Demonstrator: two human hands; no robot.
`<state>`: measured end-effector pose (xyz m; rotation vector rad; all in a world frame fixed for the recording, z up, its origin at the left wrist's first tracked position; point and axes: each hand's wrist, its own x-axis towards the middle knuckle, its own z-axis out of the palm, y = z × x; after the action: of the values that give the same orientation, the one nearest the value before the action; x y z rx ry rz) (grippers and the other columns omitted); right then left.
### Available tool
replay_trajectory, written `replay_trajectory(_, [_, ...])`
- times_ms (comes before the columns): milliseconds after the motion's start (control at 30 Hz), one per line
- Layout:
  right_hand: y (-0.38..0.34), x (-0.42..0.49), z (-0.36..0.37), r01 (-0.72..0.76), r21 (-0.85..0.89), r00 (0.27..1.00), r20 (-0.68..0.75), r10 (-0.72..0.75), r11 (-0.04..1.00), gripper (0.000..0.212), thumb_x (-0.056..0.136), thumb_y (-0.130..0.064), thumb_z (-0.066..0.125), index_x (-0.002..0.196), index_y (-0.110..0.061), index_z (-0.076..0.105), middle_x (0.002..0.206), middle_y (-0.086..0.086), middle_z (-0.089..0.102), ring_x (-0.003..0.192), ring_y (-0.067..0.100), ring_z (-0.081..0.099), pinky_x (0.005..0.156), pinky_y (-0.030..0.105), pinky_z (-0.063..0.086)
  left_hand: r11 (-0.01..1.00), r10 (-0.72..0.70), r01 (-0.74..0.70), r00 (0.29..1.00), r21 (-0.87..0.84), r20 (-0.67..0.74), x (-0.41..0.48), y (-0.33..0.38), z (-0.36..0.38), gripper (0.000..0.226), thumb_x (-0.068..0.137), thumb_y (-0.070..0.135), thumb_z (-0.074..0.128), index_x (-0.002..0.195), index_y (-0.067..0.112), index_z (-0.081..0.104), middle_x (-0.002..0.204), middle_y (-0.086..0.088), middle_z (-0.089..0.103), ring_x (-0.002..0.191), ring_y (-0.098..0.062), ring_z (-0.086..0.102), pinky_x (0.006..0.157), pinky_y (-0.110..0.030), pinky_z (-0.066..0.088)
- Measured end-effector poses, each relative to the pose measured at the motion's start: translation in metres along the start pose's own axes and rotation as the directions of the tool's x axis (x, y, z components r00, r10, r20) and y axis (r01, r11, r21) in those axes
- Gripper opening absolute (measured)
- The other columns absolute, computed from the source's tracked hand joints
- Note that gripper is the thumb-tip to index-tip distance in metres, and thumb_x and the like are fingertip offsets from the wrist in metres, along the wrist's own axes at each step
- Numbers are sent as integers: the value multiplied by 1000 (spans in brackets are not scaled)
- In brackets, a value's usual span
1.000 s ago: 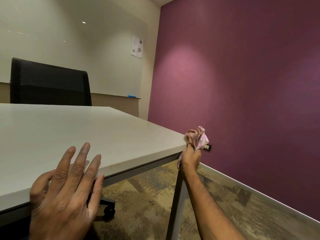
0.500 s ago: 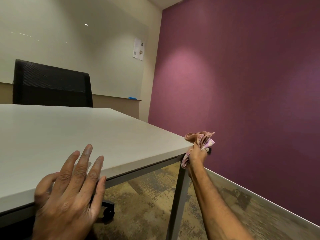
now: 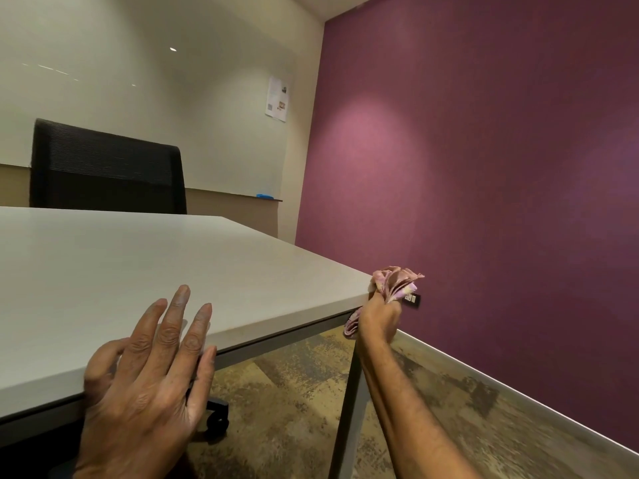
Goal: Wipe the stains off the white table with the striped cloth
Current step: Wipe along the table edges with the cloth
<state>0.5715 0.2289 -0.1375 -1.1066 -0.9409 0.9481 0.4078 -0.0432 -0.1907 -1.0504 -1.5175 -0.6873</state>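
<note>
A: What do we see on the left?
B: Our left hand [image 3: 145, 382] lies flat, fingers spread, on the white table [image 3: 138, 271] edge.
A: And rightward?
B: Our right hand [image 3: 377, 318] grips the bunched striped cloth [image 3: 396, 283] at the table's corner.

The white tabletop [image 3: 145, 267] fills the left and centre of the frame, its surface looking plain. The pinkish cloth [image 3: 394, 283], bunched into folds, sits at its right corner, centre right.
</note>
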Motion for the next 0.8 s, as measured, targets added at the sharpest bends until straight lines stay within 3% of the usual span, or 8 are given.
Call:
replay_trajectory(133, [-1, -21, 1, 25, -7, 999, 24, -25, 1000, 22, 108, -26, 48, 118, -13, 61, 104, 16, 72, 85, 28, 66, 73, 46, 56, 1000, -5, 5, 1000, 22, 16, -1, 0, -1, 56, 103, 31, 49, 156, 13, 46, 169, -10, 34, 146, -30, 45, 98, -50, 37])
replay_trajectory(267, [2, -44, 3, 54, 8, 997, 61, -54, 999, 19, 107, -23, 50, 119, -13, 60, 99, 12, 70, 77, 26, 63, 62, 38, 52, 1000, -6, 6, 1000, -1, 19, -2, 0, -1, 54, 103, 30, 49, 155, 13, 47, 169, -10, 34, 146, -30, 47, 95, -50, 41])
replay_trajectory(367, [7, -66, 8, 96, -47, 988, 125, -89, 994, 31, 105, -20, 51, 134, -13, 55, 124, 18, 67, 109, 40, 67, 90, 55, 59, 1000, -3, 3, 1000, 6, 26, -1, 1, -4, 54, 104, 30, 48, 155, 11, 46, 169, -11, 34, 145, -31, 47, 96, -51, 41])
replay_trajectory(467, [6, -86, 10, 166, -112, 979, 135, -150, 980, 57, 104, -18, 48, 159, -19, 33, 151, 16, 50, 135, 39, 52, 110, 62, 45, 1000, 6, -7, 998, 12, 68, -1, 1, -6, 57, 106, 31, 43, 159, 10, 38, 171, -13, 28, 147, -34, 46, 97, -52, 43])
replay_trajectory(600, [7, -115, 8, 244, -147, 960, 178, -217, 959, 68, 104, -17, 46, 164, -28, 15, 161, 15, 39, 142, 42, 44, 111, 63, 42, 999, 5, -8, 997, 48, 71, -2, 2, -7, 57, 105, 32, 43, 158, 10, 40, 169, -14, 31, 144, -35, 51, 99, -50, 36])
replay_trajectory(700, [5, -142, 4, 300, -154, 932, 260, -254, 941, 89, 101, -8, 46, 148, -61, -8, 168, 12, 28, 148, 40, 37, 114, 64, 40, 999, -3, 0, 998, 46, 68, -1, 3, -7, 57, 105, 32, 44, 157, 10, 42, 168, -14, 34, 143, -35, 52, 99, -50, 36])
replay_trajectory(733, [4, -150, 3, 329, -173, 922, 272, -276, 928, 92, 101, -6, 46, 140, -66, -11, 173, 7, 15, 155, 36, 25, 119, 62, 34, 999, -3, 0, 998, 47, 67, -1, 3, -7, 57, 105, 32, 44, 158, 10, 41, 168, -13, 34, 143, -35, 52, 99, -50, 36])
replay_trajectory(800, [5, -166, 2, 376, -219, 904, 300, -304, 900, 90, 100, -4, 45, 142, -61, -10, 174, -6, -10, 160, 24, 1, 127, 57, 20, 999, 0, -4, 997, 44, 74, -2, 2, -7, 58, 105, 33, 43, 159, 11, 38, 169, -13, 32, 144, -34, 51, 100, -50, 36])
